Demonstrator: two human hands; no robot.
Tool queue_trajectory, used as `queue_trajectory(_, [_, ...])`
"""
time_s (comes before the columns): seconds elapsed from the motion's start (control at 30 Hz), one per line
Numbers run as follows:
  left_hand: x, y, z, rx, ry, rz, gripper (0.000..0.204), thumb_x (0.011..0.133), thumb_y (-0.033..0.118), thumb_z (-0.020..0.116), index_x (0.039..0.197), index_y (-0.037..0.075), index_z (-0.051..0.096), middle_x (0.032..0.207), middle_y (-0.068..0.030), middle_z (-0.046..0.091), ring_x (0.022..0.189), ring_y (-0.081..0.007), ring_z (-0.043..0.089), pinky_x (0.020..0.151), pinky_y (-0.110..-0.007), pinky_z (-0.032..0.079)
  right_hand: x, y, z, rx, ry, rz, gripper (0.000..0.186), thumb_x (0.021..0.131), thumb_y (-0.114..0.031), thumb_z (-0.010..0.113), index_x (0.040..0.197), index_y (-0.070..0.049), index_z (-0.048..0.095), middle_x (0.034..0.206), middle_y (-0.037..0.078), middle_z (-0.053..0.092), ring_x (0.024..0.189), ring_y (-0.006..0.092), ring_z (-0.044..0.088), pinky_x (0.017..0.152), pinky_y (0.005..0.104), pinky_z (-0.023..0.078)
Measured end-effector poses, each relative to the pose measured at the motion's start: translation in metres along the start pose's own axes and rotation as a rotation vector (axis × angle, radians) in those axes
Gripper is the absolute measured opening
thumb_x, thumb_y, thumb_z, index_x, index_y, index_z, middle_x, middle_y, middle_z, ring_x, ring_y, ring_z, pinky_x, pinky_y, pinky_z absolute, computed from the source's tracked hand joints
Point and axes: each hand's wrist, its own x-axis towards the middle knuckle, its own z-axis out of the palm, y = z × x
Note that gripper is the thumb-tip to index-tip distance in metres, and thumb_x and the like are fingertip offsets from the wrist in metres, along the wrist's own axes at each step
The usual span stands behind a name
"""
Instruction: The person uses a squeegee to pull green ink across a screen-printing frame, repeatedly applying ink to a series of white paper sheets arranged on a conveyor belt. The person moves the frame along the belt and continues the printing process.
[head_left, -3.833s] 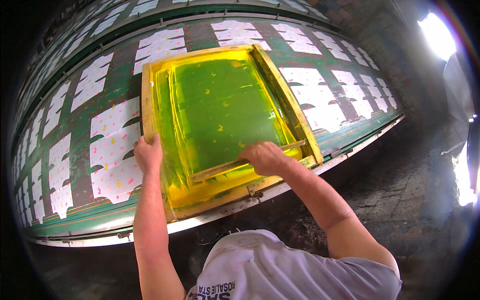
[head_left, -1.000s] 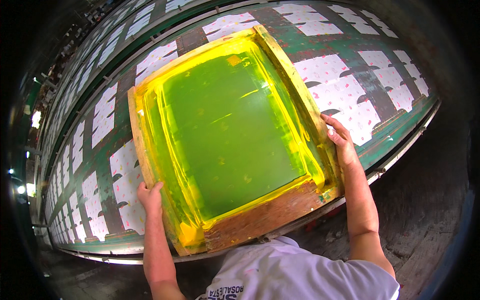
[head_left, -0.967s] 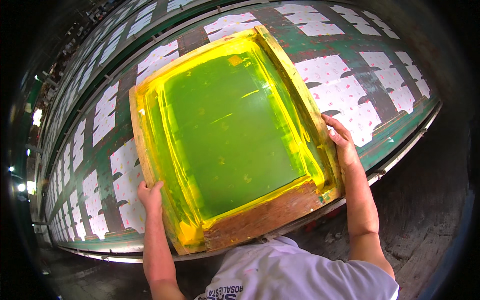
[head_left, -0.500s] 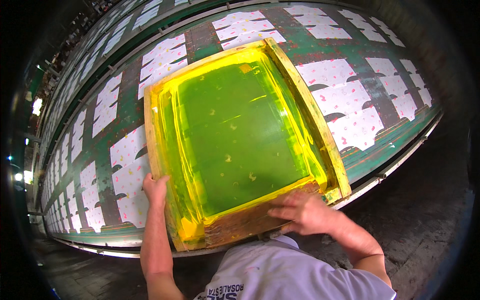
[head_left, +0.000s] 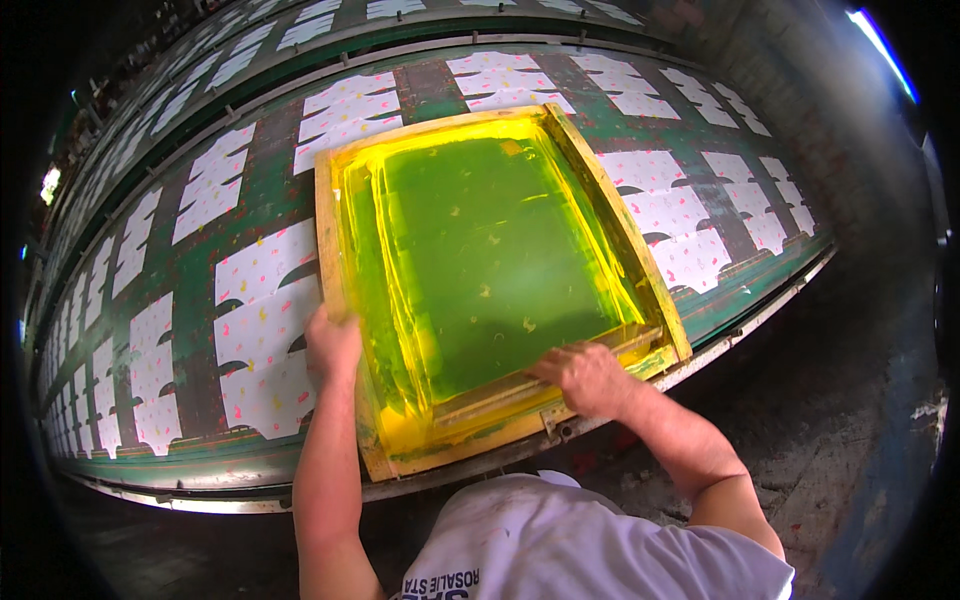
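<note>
While lying on the green table (head_left: pixel 200 460), wooden frame (head_left: pixel 329 240): yellow-smeared around a green screen (head_left: pixel 480 250), white printed pieces (head_left: pixel 265 345) on both sides.
Left hand (head_left: pixel 333 342): touching the frame's left edge, thumb toward the screen; other fingers blurred, cannot tell how closed.
Right hand (head_left: pixel 592 380): fingers clamped on a wooden bar (head_left: pixel 490 396).
Bar's place: inside the frame, along the near edge.

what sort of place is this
Probably a fabric screen-printing workshop. A wooden-framed screen smeared with yellow lies on a long green table, the right hand holds a squeegee-like bar inside it, and rows of white cut pieces bear small coloured prints.
</note>
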Motion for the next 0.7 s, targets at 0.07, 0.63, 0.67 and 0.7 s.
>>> queue_trajectory(0.07, [-0.001,0.002,-0.003,0.030,0.014,0.030,0.046,0.092,0.020,0.077,0.131,-0.004,0.072,0.133,-0.0261,0.071,0.124,-0.0460,0.069,0.108,-0.052,0.056,-0.001,0.000,-0.006,0.043,0.033,0.001,0.047,0.084,-0.006,0.070,0.130,-0.011,0.079,0.103,0.014,0.079,0.101,0.0351,0.078,0.091,0.0463,0.064])
queue_trajectory(0.63, [-0.006,0.016,-0.007,0.137,0.044,0.035,0.053,0.098,0.027,0.079,0.133,-0.010,0.069,0.138,-0.0263,0.068,0.130,-0.0477,0.064,0.111,-0.054,0.053,0.042,0.014,0.035,-0.132,0.290,0.007,0.052,0.082,-0.006,0.069,0.132,-0.016,0.081,0.125,0.011,0.079,0.113,0.0323,0.077,0.102,0.0461,0.060])
queue_trajectory(0.67, [-0.007,0.017,-0.007,0.130,0.044,0.033,0.052,0.099,0.030,0.079,0.132,-0.010,0.070,0.137,-0.0263,0.068,0.129,-0.0476,0.064,0.110,-0.054,0.053,0.060,0.027,0.035,-0.124,0.307,0.009,0.053,0.083,-0.005,0.069,0.133,-0.017,0.081,0.122,0.011,0.079,0.112,0.0326,0.077,0.101,0.0457,0.060])
queue_trajectory(0.7, [-0.008,0.018,-0.006,0.135,0.052,0.030,0.052,0.100,0.032,0.078,0.130,-0.009,0.070,0.136,-0.0263,0.068,0.129,-0.0475,0.064,0.109,-0.054,0.053,0.078,0.040,0.034,-0.200,0.289,0.017,0.047,0.088,-0.011,0.069,0.134,-0.018,0.079,0.120,0.008,0.078,0.110,0.0279,0.076,0.100,0.0435,0.059])
